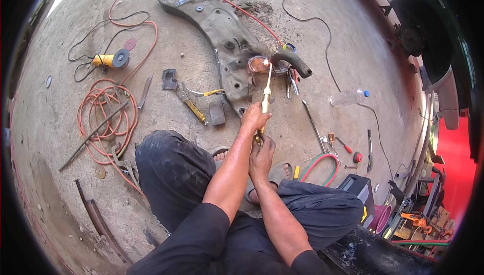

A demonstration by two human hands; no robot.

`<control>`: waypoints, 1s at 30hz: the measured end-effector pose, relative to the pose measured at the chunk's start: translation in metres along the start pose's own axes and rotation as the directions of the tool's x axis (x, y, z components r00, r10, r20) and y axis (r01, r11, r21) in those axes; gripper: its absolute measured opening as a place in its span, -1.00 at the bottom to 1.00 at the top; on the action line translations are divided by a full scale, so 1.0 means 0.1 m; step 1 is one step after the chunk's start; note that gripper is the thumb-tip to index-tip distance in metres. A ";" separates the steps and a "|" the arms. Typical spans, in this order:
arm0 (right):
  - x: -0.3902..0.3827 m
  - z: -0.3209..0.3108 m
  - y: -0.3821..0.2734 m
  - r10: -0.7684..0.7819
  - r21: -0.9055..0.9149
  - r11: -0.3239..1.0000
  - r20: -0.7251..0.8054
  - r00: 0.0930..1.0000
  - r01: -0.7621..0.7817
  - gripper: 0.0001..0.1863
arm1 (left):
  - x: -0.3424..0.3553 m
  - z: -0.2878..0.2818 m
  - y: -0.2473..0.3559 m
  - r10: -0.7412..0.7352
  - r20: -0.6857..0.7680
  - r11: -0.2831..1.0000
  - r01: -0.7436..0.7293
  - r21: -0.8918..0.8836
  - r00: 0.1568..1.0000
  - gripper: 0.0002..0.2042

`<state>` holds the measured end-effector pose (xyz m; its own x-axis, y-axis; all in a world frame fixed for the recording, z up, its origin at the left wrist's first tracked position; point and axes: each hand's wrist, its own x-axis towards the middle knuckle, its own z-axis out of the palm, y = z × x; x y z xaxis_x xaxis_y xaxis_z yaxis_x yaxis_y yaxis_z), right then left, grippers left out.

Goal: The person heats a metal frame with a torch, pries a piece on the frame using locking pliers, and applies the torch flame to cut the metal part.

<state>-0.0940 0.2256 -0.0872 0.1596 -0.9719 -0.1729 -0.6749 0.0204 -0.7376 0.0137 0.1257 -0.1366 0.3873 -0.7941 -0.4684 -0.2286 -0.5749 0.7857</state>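
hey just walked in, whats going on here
Someone's left hand grips a brass-coloured torch, with the right hand behind it at the rear end. The tip is at a brightly glowing spot on a reddish patch of a grey metal frame. A yellow grinder lies on the floor to the left.

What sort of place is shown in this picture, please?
Probably a repair workshop, perhaps for vehicles: a torch points at a glowing spot on a heavy metal frame, and a yellow grinder lies on the bare-looking floor.

Floor gap, bottle rightward, torch (glowing tip) leftward
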 end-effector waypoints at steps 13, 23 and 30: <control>0.00 0.01 -0.01 0.021 0.003 1.000 0.011 1.000 -0.021 -0.62 | 0.03 0.01 -0.03 0.004 0.000 1.000 -0.004 0.005 1.000 -0.42; 0.00 0.01 0.00 -0.003 -0.003 1.000 0.005 1.000 0.003 -0.63 | 0.02 0.00 -0.02 0.006 0.007 1.000 -0.006 0.024 1.000 -0.41; 0.02 0.00 -0.02 0.016 -0.010 1.000 0.017 1.000 -0.016 -0.61 | 0.02 -0.01 0.00 -0.001 -0.001 1.000 0.001 0.010 1.000 -0.42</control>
<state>-0.0926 0.2240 -0.0859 0.1608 -0.9675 -0.1953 -0.6848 0.0332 -0.7279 0.0154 0.1244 -0.1366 0.3883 -0.7936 -0.4685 -0.2371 -0.5773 0.7814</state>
